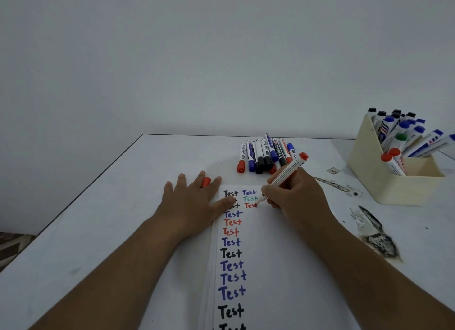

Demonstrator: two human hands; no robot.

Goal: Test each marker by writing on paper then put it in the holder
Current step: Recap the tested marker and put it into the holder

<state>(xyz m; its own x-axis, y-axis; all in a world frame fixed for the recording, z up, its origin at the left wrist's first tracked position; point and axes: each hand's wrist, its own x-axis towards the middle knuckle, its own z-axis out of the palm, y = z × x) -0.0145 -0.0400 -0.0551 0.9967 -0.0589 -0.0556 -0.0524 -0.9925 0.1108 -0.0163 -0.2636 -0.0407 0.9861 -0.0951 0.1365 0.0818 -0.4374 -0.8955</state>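
Marker [285, 176], white barrel with red end, gripped in the right hand [293, 194], tip touching the paper [266, 251] beside a red "Test". Left hand [194, 199] lies flat with fingers spread at the sheet's left edge, a red cap [206, 181] between two fingers. Beyond the paper, a loose pile of markers [267, 155]; at right, well apart, a cream box-shaped holder [369, 172] of capped markers on the white, scuffed table [98, 231].

light: dim, even, cool grey cast | shadows: faint, soft | focus: fairly sharp | edges: wide-angle bending
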